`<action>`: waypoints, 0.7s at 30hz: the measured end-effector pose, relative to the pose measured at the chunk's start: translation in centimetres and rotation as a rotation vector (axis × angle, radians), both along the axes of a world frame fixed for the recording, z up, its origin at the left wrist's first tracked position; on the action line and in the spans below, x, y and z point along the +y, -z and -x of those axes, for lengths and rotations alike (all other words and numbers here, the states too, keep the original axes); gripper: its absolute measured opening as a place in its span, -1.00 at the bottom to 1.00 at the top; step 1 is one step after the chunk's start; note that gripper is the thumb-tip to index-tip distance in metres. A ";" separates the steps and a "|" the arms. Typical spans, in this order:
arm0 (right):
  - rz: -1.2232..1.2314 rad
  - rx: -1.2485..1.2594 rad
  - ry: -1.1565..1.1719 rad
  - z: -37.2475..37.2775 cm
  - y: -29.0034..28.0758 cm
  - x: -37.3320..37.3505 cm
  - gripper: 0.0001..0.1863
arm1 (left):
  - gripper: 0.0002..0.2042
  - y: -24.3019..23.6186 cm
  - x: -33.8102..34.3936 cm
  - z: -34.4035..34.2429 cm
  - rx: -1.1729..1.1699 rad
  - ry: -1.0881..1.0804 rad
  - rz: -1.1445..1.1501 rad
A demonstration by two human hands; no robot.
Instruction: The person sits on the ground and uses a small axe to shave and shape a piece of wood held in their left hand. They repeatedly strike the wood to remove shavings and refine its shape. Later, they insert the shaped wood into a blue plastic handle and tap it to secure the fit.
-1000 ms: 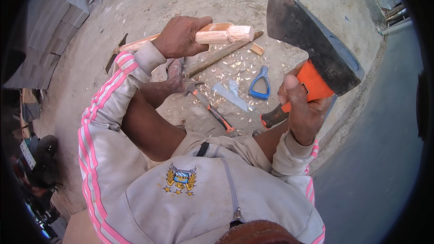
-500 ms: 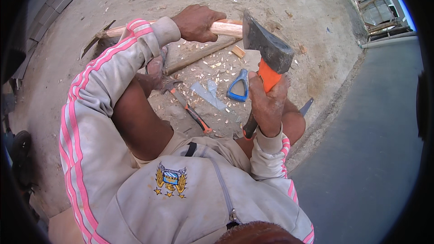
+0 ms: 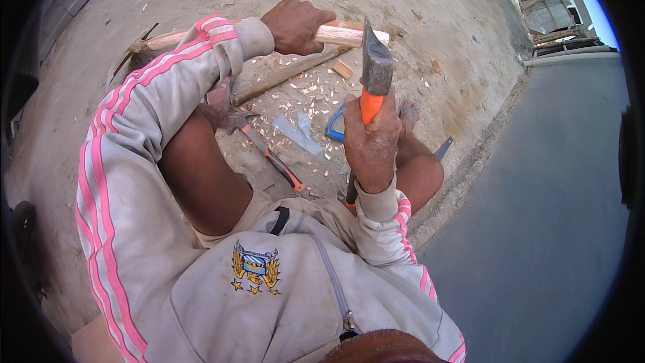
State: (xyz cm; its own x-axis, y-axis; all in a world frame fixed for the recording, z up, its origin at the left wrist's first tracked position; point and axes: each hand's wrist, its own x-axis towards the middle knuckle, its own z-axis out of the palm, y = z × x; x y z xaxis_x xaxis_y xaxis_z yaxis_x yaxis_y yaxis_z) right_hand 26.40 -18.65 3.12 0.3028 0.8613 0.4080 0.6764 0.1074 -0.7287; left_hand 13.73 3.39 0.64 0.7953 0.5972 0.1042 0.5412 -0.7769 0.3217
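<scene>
My left hand (image 3: pixel 293 29) grips a pale wooden handle (image 3: pixel 336 35) lying crosswise, its far left end at a dark metal tool head, partly seen. My right hand (image 3: pixel 369 136) is closed on the orange handle of an axe (image 3: pixel 377 67). The axe's blade is upright at the right end of the wood; whether it touches cannot tell. Below lie a claw hammer (image 3: pixel 267 153), clear plastic pieces (image 3: pixel 293 133) and a blue D-shaped handle (image 3: pixel 334 126), partly hidden by my right hand. A long pole (image 3: pixel 285 76) and a small wood block (image 3: pixel 342 69) rest among wood chips.
My bent legs (image 3: pixel 198 178) surround the tools. A saw blade (image 3: pixel 443 148) shows beside my right knee. A smooth grey slab (image 3: pixel 527 181) with a rough edge runs along the right. Grey blocks (image 3: pixel 66 0) stand at the far left, and a weathered wooden structure (image 3: pixel 545 5) is at the back right.
My right hand has swung the axe leftward to the wood's end, its blade turning upright. My left hand and the wood have risen in the picture. The view has shifted.
</scene>
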 end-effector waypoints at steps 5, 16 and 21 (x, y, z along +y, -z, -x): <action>0.018 0.110 0.029 0.2 -0.8 1.7 -0.75 | -0.65 -0.4 0.8 0.0 -0.114 -0.068 -0.142; 0.171 -0.049 0.103 -3.5 5.2 4.2 -0.68 | -0.73 -9.0 1.4 6.0 -0.354 -0.269 -0.239; 0.183 0.567 0.122 -5.7 8.9 1.8 -0.67 | -0.70 -10.6 -0.8 8.5 -0.348 -0.079 -0.133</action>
State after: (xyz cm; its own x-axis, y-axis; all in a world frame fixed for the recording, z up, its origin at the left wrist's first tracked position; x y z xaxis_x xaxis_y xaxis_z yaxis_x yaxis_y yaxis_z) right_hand 32.08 -16.87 -5.75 0.5307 0.8475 0.0024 0.1766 -0.1078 -0.9784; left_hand 5.21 2.57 11.28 0.6511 0.6180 0.4407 0.4772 -0.7848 0.3955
